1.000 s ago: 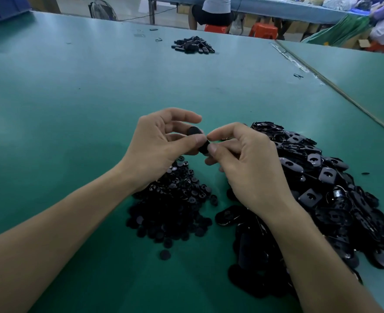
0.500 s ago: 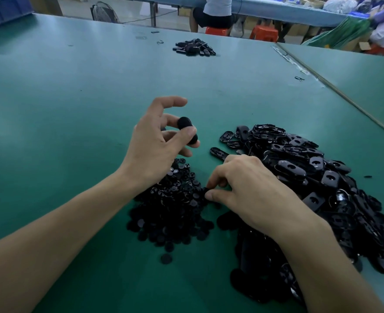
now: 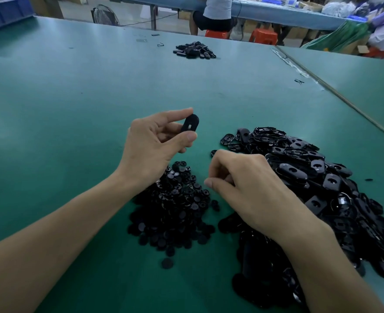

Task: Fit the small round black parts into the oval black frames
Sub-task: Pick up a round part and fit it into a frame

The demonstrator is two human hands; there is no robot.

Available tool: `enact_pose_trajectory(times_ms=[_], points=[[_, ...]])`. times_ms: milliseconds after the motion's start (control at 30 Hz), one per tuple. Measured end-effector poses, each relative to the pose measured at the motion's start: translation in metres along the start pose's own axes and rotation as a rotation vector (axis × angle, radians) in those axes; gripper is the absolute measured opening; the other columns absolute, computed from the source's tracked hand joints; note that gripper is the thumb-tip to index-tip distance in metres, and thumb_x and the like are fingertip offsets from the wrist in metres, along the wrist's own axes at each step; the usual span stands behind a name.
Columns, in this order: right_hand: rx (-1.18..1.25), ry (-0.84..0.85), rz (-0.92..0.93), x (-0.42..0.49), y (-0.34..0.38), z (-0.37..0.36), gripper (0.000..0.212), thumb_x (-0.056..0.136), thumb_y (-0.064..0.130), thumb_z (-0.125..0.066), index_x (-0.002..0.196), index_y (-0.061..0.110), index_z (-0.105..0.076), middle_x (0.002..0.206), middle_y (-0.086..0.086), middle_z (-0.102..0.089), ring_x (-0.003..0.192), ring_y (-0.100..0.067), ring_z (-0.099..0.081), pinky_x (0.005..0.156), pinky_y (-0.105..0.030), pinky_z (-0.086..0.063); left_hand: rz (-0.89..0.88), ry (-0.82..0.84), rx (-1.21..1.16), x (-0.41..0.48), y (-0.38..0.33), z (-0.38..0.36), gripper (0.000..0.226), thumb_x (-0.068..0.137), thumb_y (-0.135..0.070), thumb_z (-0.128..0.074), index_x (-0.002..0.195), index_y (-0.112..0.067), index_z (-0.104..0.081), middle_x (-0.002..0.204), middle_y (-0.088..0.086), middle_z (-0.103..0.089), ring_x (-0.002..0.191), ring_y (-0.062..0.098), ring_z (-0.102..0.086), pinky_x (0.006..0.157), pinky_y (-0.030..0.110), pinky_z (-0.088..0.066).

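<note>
My left hand (image 3: 150,145) is raised over the green table (image 3: 73,109) and pinches one oval black frame (image 3: 189,124) upright between thumb and forefinger, its slot facing me. My right hand (image 3: 249,188) hovers at the right edge of the heap of small round black parts (image 3: 175,211). Its fingers are curled and its thumb is pressed in, pinching a round part that the fingers mostly hide. A large heap of oval black frames (image 3: 310,177) lies to the right, partly under my right wrist.
A smaller pile of black pieces (image 3: 194,50) lies far across the table. One stray round part (image 3: 167,263) sits near me. A blue crate (image 3: 3,10) stands at the back left. A table seam (image 3: 322,86) runs along the right. People sit beyond (image 3: 218,10).
My hands were together at the frame, then parted. My right hand dropped to the round parts and has now lifted slightly. My left hand rose and turned the frame upright.
</note>
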State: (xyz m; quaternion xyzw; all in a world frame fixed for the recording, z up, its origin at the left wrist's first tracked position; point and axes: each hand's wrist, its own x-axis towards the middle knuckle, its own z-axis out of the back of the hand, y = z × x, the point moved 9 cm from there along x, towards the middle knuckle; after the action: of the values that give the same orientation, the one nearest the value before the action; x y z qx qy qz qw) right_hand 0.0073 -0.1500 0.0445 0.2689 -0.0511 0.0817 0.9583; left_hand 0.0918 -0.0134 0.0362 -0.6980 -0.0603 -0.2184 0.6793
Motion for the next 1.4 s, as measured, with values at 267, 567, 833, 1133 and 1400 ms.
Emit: enact_pose_trajectory(times_ms=[267, 567, 833, 1133, 1400], points=[[0.073, -0.268, 0.042, 0.000, 0.001, 0.021, 0.011, 0.093, 0.018, -0.068, 0.099, 0.024, -0.075, 0.086, 0.013, -0.070, 0.081, -0.005, -0.062, 0.078, -0.027, -0.050, 0.041, 0.042, 0.069, -0.004, -0.003, -0.006, 0.032, 0.078, -0.022, -0.080, 0.103, -0.035, -0.065, 0.082, -0.007, -0.077, 0.070, 0.016, -0.067, 0.068, 0.029, -0.054], [0.353, -0.480, 0.008, -0.004, -0.010, 0.039, 0.016, 0.086, 0.014, -0.076, 0.085, 0.030, -0.075, 0.079, 0.010, -0.071, 0.077, -0.008, -0.068, 0.071, -0.028, -0.056, 0.015, 0.110, 0.010, -0.016, -0.006, -0.021, 0.028, 0.078, -0.004, -0.081, 0.095, -0.026, -0.076, 0.086, -0.004, -0.079, 0.077, 0.006, -0.073, 0.071, 0.016, -0.054], [0.609, -0.453, -0.102, -0.002, -0.028, 0.032, 0.018, 0.084, 0.011, -0.078, 0.080, 0.028, -0.072, 0.073, 0.007, -0.075, 0.070, -0.012, -0.073, 0.071, -0.037, -0.061, -0.009, 0.128, 0.030, -0.019, -0.012, -0.028, 0.033, 0.082, 0.005, -0.075, 0.097, -0.025, -0.075, 0.088, -0.008, -0.078, 0.081, 0.005, -0.073, 0.076, 0.016, -0.054], [0.599, -0.420, -0.089, 0.001, -0.025, 0.028, 0.021, 0.082, 0.008, -0.079, 0.078, 0.027, -0.074, 0.068, 0.007, -0.074, 0.063, -0.010, -0.071, 0.063, -0.023, -0.053, -0.006, 0.144, -0.012, -0.019, -0.015, -0.028, 0.025, 0.077, -0.007, -0.074, 0.096, -0.023, -0.075, 0.090, -0.005, -0.079, 0.084, 0.009, -0.074, 0.078, 0.018, -0.055], [0.545, -0.431, -0.059, 0.001, -0.021, 0.029, 0.023, 0.082, 0.008, -0.079, 0.077, 0.031, -0.074, 0.071, 0.011, -0.074, 0.066, -0.006, -0.071, 0.069, -0.026, -0.056, -0.025, 0.162, 0.015, -0.021, -0.015, -0.032, 0.025, 0.078, -0.009, -0.075, 0.096, -0.026, -0.076, 0.090, -0.006, -0.078, 0.085, 0.008, -0.074, 0.077, 0.018, -0.055]])
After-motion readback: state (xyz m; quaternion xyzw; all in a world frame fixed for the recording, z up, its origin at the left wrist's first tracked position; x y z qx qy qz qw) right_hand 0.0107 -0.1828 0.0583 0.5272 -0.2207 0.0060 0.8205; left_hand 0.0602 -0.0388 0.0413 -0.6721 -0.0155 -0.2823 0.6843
